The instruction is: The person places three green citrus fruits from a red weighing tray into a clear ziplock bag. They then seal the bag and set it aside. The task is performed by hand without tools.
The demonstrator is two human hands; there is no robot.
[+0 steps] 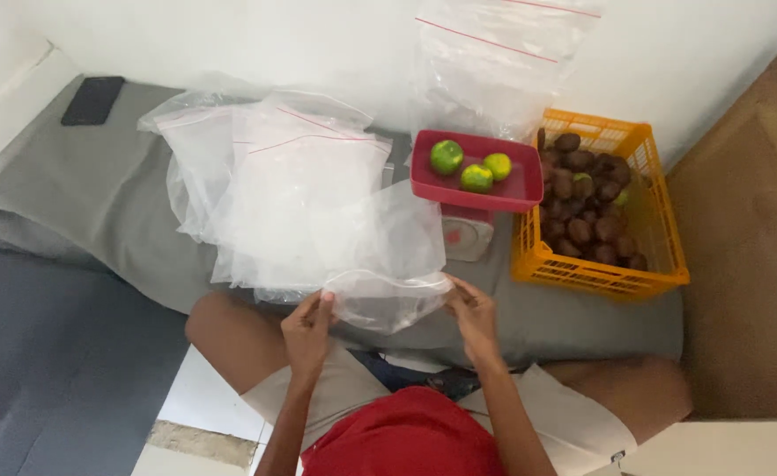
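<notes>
My left hand (307, 330) and my right hand (472, 313) pinch the two ends of the mouth of a clear zip bag (388, 291), held open just above my lap. The bag looks empty. Behind it lies a heap of several more clear zip bags (292, 176) on the grey cloth (98, 203). Further back a red tray (468, 189) holds three green limes (472, 166) and rests on a small white scale (466, 236).
An orange plastic basket (600, 273) of brown round fruits (582, 211) stands right of the scale. Another clear bag (494, 62) leans on the white wall. A black phone (92, 100) lies at the far left. A brown surface (750, 247) is on the right.
</notes>
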